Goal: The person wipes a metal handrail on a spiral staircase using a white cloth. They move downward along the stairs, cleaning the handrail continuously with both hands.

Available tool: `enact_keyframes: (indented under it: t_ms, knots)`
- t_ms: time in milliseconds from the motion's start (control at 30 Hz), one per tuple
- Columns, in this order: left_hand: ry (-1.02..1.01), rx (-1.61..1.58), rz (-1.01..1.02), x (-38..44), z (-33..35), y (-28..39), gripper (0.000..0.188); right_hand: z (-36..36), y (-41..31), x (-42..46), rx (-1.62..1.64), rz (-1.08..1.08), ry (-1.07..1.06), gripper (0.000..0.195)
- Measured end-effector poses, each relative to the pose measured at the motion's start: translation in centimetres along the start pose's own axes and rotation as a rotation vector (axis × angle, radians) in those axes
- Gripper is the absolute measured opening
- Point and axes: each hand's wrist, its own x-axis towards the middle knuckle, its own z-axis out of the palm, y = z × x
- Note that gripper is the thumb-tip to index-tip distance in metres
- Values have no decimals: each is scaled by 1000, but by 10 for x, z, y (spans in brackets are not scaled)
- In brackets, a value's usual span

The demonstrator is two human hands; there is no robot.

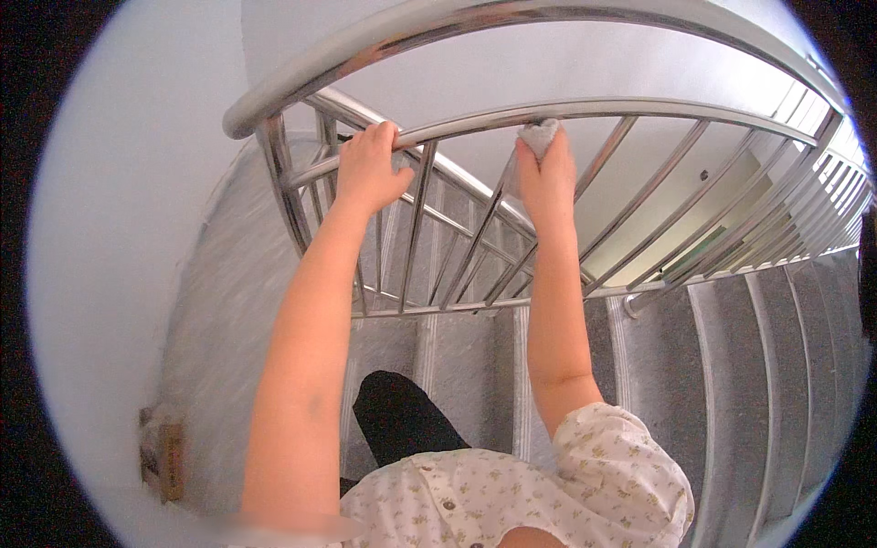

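Note:
A shiny metal stair railing runs across the view before me. My left hand (pixel 373 168) is closed over its middle rail (pixel 473 125), close to the end post (pixel 284 185). Farther right on that same rail, my right hand (pixel 548 168) holds a pale grey cloth (pixel 541 135) against the metal. Part of the cloth is hidden in the palm. Above both hands curves the thick top handrail (pixel 534 14). Slanting metal balusters (pixel 418 229) hang below the rail, between the hands and beyond them.
Grey stone steps (pixel 658 383) with pale ridged edge strips spread below and to the right. The landing floor (pixel 226 274) meets a white wall (pixel 116 240) at left. A brown box-like object (pixel 168 459) stands by that wall. Behind the railing, a second sloping handrail (pixel 473 181) follows another flight.

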Motion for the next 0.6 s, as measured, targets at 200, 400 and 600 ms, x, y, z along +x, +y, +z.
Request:
enact_keyframes:
  t_ms: [200, 400, 600]
  knots:
    - [-17, -48, 23, -2, -5, -4, 50, 23, -7, -56, -11, -100, 231, 73]
    - [-64, -108, 71, -1, -3, -12, 49, 107, -4, -90, 172, -75, 193, 80]
    - [-54, -136, 125, -3, -5, -20, 58, 143, -8, -40, 416, 92, -15, 64]
